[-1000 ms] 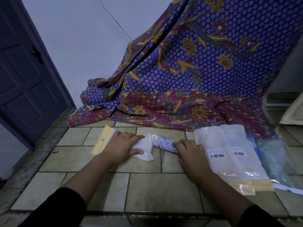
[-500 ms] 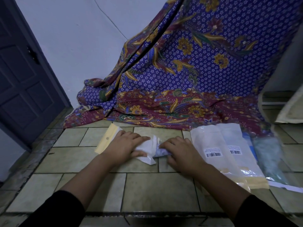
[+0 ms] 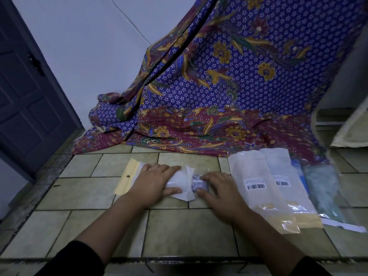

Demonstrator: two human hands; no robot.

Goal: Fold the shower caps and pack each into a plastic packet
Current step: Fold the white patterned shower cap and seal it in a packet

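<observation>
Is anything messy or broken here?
Nothing is broken or spilled. Only the packet under the left hand looks crumpled at its open end, where the right hand holds the blue shower cap poking out.

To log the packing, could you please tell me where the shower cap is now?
In the head view, the shower cap lies centre on the tiled floor, between the left hand pressing the plastic packet and the right hand gripping it.
</observation>
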